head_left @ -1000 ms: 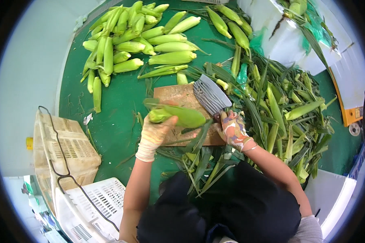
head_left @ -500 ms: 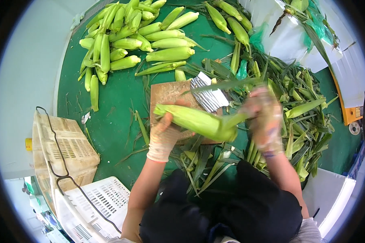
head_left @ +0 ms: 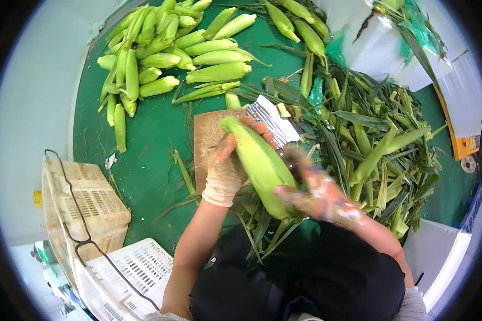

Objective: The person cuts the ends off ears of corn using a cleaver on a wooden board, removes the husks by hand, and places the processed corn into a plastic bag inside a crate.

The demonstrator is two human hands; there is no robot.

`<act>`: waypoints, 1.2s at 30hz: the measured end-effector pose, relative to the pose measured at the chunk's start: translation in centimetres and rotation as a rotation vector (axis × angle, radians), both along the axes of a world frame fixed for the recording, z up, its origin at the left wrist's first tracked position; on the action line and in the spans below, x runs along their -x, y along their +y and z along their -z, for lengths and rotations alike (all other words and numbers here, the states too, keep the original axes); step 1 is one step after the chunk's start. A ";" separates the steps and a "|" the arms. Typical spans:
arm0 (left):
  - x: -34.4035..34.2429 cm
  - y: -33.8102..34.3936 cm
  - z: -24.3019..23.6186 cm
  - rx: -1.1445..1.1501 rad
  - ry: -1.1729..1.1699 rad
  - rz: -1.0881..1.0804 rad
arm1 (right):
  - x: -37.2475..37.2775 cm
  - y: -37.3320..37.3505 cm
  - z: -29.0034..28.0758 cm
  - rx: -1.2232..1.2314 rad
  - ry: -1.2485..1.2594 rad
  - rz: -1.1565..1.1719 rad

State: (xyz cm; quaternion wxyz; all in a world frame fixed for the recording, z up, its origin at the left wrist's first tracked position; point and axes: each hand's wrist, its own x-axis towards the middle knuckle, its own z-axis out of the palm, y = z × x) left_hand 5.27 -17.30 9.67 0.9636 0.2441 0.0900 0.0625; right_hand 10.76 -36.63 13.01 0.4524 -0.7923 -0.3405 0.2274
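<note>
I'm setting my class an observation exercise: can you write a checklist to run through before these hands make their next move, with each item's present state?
1. Left hand supporting the corn ear: ok.
2. Right hand firmly in grip on the ear's lower end: cannot tell; it is motion-blurred.
3. Right fingers clear of the broad blade: cannot tell; blur hides the nearby handle end.
4. Board bare: not ok; the blade lies across its upper right part.
5. Table clear of husks: not ok; they pile up rightward.
</note>
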 end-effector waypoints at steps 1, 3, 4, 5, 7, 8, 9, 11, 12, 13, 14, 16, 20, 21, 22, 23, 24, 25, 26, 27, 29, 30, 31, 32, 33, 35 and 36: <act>-0.2 -0.5 -0.3 -0.123 0.133 -0.015 | 0.2 1.5 -0.1 -0.115 0.233 -0.086; 0.4 -0.9 0.8 -0.510 0.228 0.059 | 0.5 2.2 0.2 -0.144 0.273 0.068; 1.3 -0.9 2.0 -0.762 0.285 0.126 | 0.3 2.3 0.7 -0.178 0.310 0.205; 2.3 -2.0 2.0 -0.779 0.268 0.146 | 0.3 2.3 1.9 -0.229 0.027 0.253; 3.6 -4.6 1.0 -0.899 0.253 0.127 | -0.3 1.8 3.0 -0.097 -0.121 0.201; 4.1 -5.6 1.3 -0.665 0.255 0.006 | -0.4 1.7 3.2 -0.130 -0.278 0.171; 4.4 -5.2 1.4 -0.666 0.260 0.008 | -0.7 1.5 3.3 -0.162 -0.436 0.140; 4.2 -3.3 1.1 -0.405 0.275 0.225 | -3.2 -0.5 2.6 -0.057 -0.492 0.384; 3.7 -3.0 -0.4 -0.384 0.266 0.203 | -5.3 -1.7 3.3 -0.072 -0.418 0.520; 3.4 -2.7 -0.6 -0.458 0.296 0.248 | -7.0 -3.6 3.1 -0.011 -0.324 0.681; 3.6 -2.6 -0.7 -0.464 0.287 0.254 | -8.8 -5.6 3.6 0.223 -0.438 0.736; 3.3 -2.8 -0.6 -0.460 0.265 0.273 | -8.5 -7.0 1.9 0.347 -0.924 0.728; 3.4 -1.8 3.7 -0.773 0.125 0.404 | -0.2 -1.5 2.9 -0.358 -0.142 0.039; 3.6 -1.8 3.6 -0.920 0.038 0.423 | 0.1 -0.1 2.5 -0.320 -0.303 -0.185; 3.6 -2.1 3.4 -1.063 -0.061 0.431 | 0.5 1.0 1.7 -0.311 -0.461 -0.400; 3.5 -2.9 3.0 -1.051 0.028 0.376 | -1.1 1.5 3.3 -0.115 -0.617 -0.542; 3.5 -3.7 2.5 -1.037 0.117 0.320 | -2.6 1.2 4.1 -0.064 -0.682 -0.437; 3.6 -4.3 2.1 -1.023 0.212 0.250 | -4.5 0.8 5.0 -0.019 -0.748 -0.346; 4.1 -4.1 1.4 -1.042 0.359 0.331 | -6.3 1.0 5.6 -0.020 -0.676 -0.134; 4.1 -4.8 0.8 -1.035 0.338 0.336 | -8.2 0.4 5.4 -0.016 -0.604 0.087; 4.9 -4.7 0.3 -1.214 0.347 0.213 | -7.8 -0.8 4.5 0.006 -0.752 0.351; 5.4 -4.4 1.6 -1.243 0.413 0.179 | -6.3 -0.7 3.5 -0.133 -0.357 0.350; 5.6 -4.5 2.5 -1.233 0.419 0.178 | -4.3 -0.6 2.0 -0.244 0.040 0.341; 5.5 -4.3 3.3 -1.294 0.464 0.185 | -2.8 0.3 1.3 -0.139 0.087 0.320; 5.5 -4.2 3.7 -1.355 0.509 0.192 | -2.1 0.6 1.6 -0.084 0.162 0.240; 5.0 -4.8 2.5 -1.553 0.583 0.240 | -1.5 1.1 1.7 -0.096 0.146 0.249; 4.6 -5.3 1.3 -1.674 0.617 0.197 | -1.6 1.3 1.9 -0.096 0.147 0.251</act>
